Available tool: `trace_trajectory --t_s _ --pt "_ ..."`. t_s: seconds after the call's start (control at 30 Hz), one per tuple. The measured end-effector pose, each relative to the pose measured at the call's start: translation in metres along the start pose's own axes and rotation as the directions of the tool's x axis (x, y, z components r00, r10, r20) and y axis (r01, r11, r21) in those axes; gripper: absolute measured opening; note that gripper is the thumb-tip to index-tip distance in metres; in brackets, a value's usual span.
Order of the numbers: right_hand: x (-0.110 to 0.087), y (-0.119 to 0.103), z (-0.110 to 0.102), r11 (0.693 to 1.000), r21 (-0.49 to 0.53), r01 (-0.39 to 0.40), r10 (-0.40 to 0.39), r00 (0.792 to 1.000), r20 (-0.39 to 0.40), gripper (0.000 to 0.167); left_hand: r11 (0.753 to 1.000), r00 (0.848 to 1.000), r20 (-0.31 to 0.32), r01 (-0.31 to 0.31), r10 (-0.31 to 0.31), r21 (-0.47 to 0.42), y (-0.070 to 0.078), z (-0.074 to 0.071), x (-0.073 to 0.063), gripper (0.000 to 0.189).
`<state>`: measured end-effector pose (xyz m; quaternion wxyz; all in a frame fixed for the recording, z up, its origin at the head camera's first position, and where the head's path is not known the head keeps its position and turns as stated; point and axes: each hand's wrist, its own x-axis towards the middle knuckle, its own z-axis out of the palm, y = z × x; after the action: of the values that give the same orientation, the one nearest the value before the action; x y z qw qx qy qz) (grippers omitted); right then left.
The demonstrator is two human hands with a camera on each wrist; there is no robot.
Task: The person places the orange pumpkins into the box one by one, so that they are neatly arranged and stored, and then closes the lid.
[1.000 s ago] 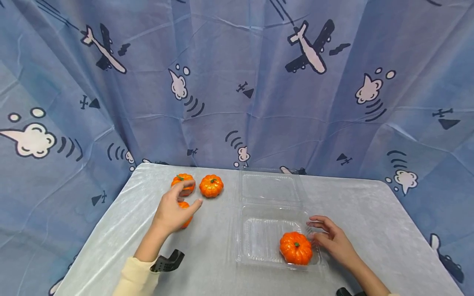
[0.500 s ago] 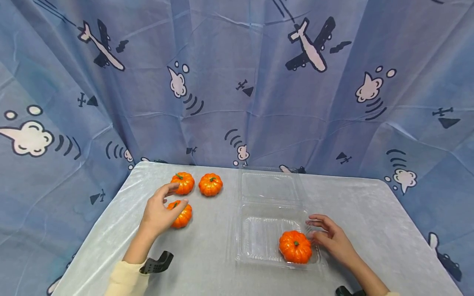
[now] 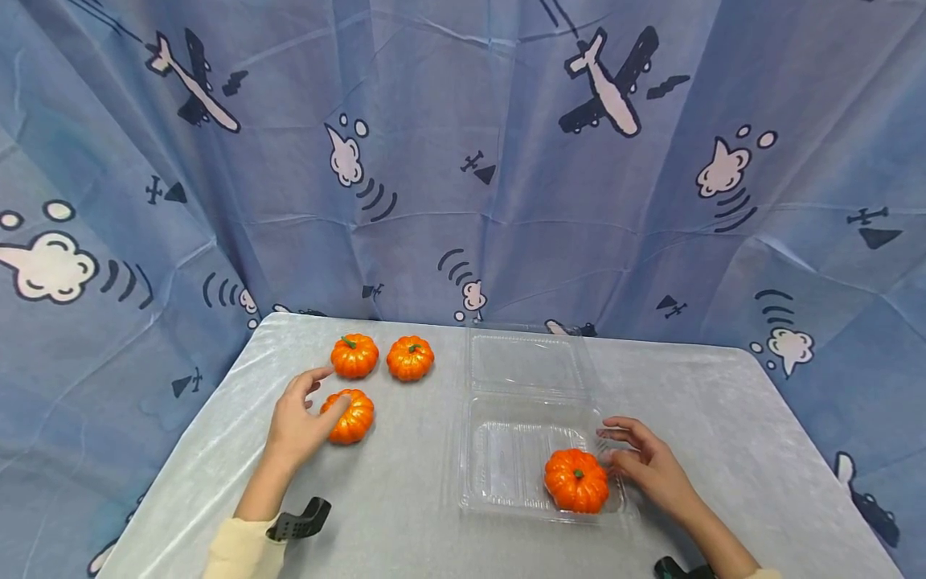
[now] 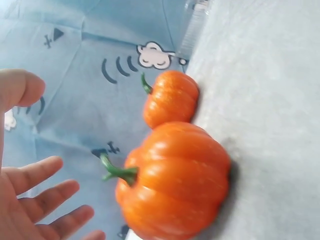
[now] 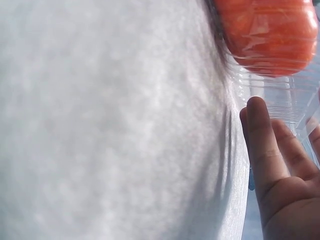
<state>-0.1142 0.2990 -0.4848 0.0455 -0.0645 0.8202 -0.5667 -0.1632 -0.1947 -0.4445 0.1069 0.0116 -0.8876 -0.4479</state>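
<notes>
My left hand [image 3: 297, 426] hovers by the nearest small orange pumpkin [image 3: 354, 420], thumb and fingers spread. In the left wrist view a gap shows between the fingers [image 4: 47, 197] and the closer pumpkin [image 4: 175, 185]. Two more pumpkins, one at the back left [image 3: 354, 356] and one right of it [image 3: 410, 359], stand farther away. A clear plastic clamshell box [image 3: 506, 482] lies with its lid back. In its front right corner sits a larger orange pumpkin [image 3: 576, 481]. Beside the right wall, my right hand [image 3: 647, 462] rests with fairly straight fingers; whether it touches the wall is hard to tell.
The box's transparent lid [image 3: 524, 366] lies flat toward the back of the table. Pale grey cloth covers the table [image 3: 405, 515]. A blue curtain with printed planes [image 3: 463, 161] hangs right behind the far edge.
My left hand has moved left and a little nearer to me, away from the back left pumpkin, uncovering it and the nearest one. The right hand and the box look the same.
</notes>
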Motion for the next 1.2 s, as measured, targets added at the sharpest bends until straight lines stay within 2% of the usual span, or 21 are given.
trace_trajectory --t_s 0.37,0.67,0.93,1.2 --pt "0.0 0.003 -0.001 0.999 0.03 0.026 -0.026 1.0 0.009 0.046 0.995 0.994 0.048 0.098 -0.097 -0.021 -0.025 0.007 -0.003 0.054" --pt "-0.001 0.004 -0.002 0.999 0.044 0.025 -0.026 1.0 0.016 0.047 0.985 0.985 0.075 0.158 -0.153 -0.075 -0.037 0.013 -0.004 0.056" --pt "-0.001 0.003 -0.002 0.999 0.046 0.016 -0.017 1.0 0.013 0.048 0.982 0.982 0.08 0.175 -0.17 -0.07 -0.043 0.019 -0.005 0.056" --pt "-0.001 0.003 -0.001 0.998 0.051 0.039 -0.041 0.999 0.026 0.046 0.987 0.987 0.062 0.153 -0.15 -0.042 -0.045 0.02 -0.006 0.055"
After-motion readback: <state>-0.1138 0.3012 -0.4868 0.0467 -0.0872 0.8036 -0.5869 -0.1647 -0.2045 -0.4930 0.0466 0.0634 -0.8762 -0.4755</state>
